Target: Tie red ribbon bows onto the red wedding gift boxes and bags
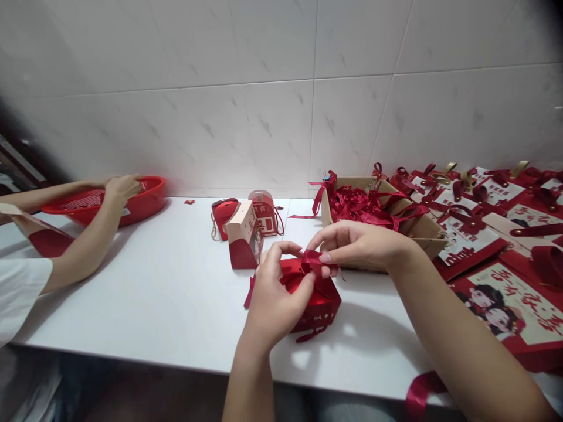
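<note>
A red gift box (pixel 323 302) with printed sides stands on the white table in front of me. On its top is a dark red satin ribbon (pixel 311 259), looped at the middle. My left hand (pixel 279 299) rests against the box's left side, its thumb and fingers closed around the ribbon's loop. From the right, my right hand (pixel 358 243) pinches the same ribbon between thumb and fingers. Part of the box's left side is hidden behind my left hand.
Small decorated boxes (pixel 244 237) stand behind the box. A cardboard box (pixel 422 225) of red ribbons sits at the back right, beside several red gift bags (pixel 510 299). At left, another person's arms (pixel 94 234) reach into a red plastic basin (pixel 152 199).
</note>
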Motion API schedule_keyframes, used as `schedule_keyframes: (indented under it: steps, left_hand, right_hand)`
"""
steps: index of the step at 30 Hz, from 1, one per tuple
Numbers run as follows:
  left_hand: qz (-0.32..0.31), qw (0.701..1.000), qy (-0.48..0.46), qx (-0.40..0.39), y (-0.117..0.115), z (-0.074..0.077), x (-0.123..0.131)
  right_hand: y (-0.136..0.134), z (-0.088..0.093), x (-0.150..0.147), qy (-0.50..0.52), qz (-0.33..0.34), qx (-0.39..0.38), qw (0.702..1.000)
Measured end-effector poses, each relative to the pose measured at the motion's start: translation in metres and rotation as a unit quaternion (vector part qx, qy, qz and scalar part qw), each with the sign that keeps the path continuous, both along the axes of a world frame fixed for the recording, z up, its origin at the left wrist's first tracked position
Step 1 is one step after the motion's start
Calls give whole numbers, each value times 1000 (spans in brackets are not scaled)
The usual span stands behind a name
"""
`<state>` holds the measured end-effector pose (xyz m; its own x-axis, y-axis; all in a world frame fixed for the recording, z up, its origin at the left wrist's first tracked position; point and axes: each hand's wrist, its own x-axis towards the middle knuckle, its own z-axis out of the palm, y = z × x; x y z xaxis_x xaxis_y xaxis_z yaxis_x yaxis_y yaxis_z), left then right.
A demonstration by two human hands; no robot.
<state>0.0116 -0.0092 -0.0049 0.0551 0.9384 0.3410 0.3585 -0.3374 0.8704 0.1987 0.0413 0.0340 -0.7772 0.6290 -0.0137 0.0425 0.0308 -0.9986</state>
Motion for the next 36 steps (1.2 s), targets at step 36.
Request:
schedule_keyframes:
  steps: [36]
  left_hand:
    - [-34,986,117,-113,15,-17,-40]
  right_hand:
    - [-36,-54,-26,-89,-289,134,944]
